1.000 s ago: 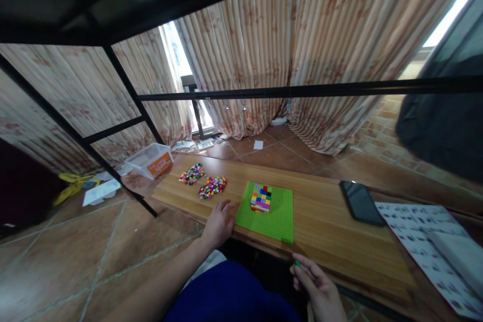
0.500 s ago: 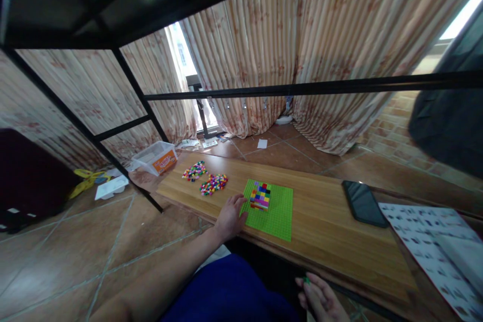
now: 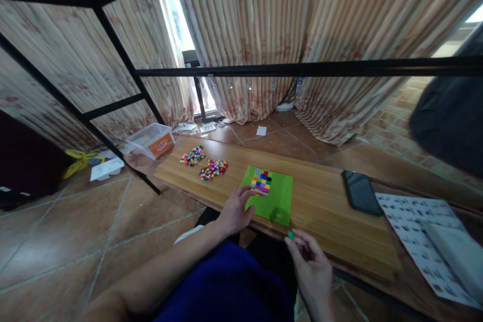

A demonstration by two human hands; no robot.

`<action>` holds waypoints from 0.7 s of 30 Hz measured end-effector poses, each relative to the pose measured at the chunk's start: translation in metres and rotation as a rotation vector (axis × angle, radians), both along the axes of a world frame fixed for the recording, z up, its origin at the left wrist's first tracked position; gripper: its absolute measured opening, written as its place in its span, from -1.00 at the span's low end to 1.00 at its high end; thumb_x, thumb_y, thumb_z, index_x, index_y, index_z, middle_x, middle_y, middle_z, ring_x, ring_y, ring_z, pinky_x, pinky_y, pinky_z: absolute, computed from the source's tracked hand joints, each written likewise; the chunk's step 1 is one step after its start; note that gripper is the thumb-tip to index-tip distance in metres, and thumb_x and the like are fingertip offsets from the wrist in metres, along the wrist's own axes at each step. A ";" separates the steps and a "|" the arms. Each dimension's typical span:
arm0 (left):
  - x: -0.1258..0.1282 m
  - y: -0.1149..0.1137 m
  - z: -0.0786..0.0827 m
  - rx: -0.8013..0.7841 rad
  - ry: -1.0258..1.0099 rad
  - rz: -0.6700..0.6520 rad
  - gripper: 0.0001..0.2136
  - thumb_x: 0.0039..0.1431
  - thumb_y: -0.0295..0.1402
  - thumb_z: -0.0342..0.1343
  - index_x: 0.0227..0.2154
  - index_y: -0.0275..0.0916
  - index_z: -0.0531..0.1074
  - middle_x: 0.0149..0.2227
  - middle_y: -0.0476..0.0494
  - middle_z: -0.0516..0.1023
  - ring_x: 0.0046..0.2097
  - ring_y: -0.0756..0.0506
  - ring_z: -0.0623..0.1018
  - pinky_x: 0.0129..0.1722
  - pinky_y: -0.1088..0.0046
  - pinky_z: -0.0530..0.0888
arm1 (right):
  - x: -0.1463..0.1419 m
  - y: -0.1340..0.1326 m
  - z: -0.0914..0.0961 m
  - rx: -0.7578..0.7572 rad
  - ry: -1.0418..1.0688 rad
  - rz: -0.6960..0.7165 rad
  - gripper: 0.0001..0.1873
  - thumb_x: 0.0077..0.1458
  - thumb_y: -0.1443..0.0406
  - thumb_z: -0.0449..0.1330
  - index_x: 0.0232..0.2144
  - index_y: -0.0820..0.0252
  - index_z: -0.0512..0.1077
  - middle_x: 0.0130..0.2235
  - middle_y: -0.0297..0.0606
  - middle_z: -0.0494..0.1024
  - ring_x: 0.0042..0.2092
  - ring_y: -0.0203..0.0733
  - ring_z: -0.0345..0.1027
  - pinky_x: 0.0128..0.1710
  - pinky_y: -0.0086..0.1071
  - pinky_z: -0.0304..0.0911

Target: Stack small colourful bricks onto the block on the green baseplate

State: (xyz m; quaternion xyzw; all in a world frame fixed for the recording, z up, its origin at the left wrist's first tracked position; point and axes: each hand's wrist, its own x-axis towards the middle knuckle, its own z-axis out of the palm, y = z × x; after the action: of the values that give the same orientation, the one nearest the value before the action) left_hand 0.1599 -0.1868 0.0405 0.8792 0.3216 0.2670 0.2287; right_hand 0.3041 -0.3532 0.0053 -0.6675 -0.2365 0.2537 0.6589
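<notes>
On the green baseplate (image 3: pixel 282 198) stands a multicoloured block of small toy bricks (image 3: pixel 261 182), packed close together. My left hand (image 3: pixel 237 210) rests at the plate's near left edge, fingers stretched out and thumb apart. Its fingertips reach the lower left side of the block; whether they press on it I cannot tell. By the plate's near right corner, my right hand (image 3: pixel 311 259) pinches a small green brick (image 3: pixel 291 235) between thumb and forefinger.
Two piles of loose coloured bricks (image 3: pixel 213 169) lie on the wooden tabletop (image 3: pixel 324 216). A dark phone (image 3: pixel 361 192) and a printed sheet (image 3: pixel 418 236) are at the right. Beyond the left end sits a clear plastic box (image 3: pixel 151 140). A black metal bar (image 3: pixel 241 70) crosses behind.
My right hand has come up and left with the green brick, towards the plate's near corner. My left hand has shifted slightly right to the brick block. The head view has tilted down.
</notes>
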 end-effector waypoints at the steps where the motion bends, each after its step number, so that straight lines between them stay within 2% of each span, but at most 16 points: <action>1: 0.000 -0.003 0.001 -0.015 -0.016 -0.009 -0.65 0.10 -0.49 0.09 -0.02 -0.15 0.33 0.12 -0.19 0.36 0.15 -0.16 0.40 0.17 0.15 0.38 | 0.001 0.002 0.000 -0.005 -0.006 0.028 -0.55 -0.14 0.06 0.36 -0.23 0.20 0.50 -0.40 -0.27 0.59 -0.35 -0.24 0.46 -0.26 -0.38 0.34; 5: -0.001 -0.007 -0.002 -0.062 -0.049 0.026 -0.63 0.08 -0.51 0.09 -0.03 -0.15 0.33 0.11 -0.19 0.36 0.13 -0.16 0.41 0.16 0.15 0.38 | 0.013 0.011 0.003 -0.033 0.003 0.103 -0.54 -0.15 0.06 0.37 -0.23 0.20 0.48 -0.38 -0.26 0.60 -0.33 -0.21 0.47 -0.23 -0.35 0.35; 12: -0.004 0.008 -0.010 -0.066 -0.015 0.134 -0.65 0.09 -0.48 0.11 -0.03 -0.17 0.35 0.08 -0.20 0.38 0.11 -0.17 0.42 0.14 0.19 0.41 | 0.022 0.025 0.007 -0.138 0.101 0.148 -0.45 -0.21 0.04 0.39 -0.19 0.21 0.45 -0.40 -0.32 0.58 -0.35 -0.20 0.48 -0.23 -0.34 0.38; 17: -0.007 0.012 -0.017 -0.092 0.008 0.120 -0.65 0.09 -0.47 0.11 -0.02 -0.19 0.35 0.07 -0.22 0.39 0.12 -0.18 0.41 0.13 0.21 0.42 | 0.018 0.029 0.000 -0.175 0.174 0.166 -0.41 -0.20 0.03 0.39 -0.15 0.22 0.43 -0.37 -0.29 0.60 -0.32 -0.17 0.52 -0.19 -0.32 0.39; 21: -0.009 0.019 -0.018 -0.111 0.008 0.070 -0.65 0.09 -0.46 0.11 -0.02 -0.20 0.36 0.07 -0.23 0.39 0.10 -0.18 0.43 0.13 0.20 0.41 | 0.018 0.032 -0.006 -0.156 0.156 0.099 -0.44 -0.22 0.04 0.40 -0.19 0.21 0.45 -0.39 -0.30 0.59 -0.32 -0.18 0.49 -0.19 -0.32 0.39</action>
State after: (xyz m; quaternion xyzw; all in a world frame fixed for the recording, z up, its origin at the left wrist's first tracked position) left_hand 0.1508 -0.1677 0.0222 0.8545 0.3672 0.2533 0.2663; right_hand 0.3221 -0.3207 -0.0007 -0.6825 -0.1970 0.3548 0.6079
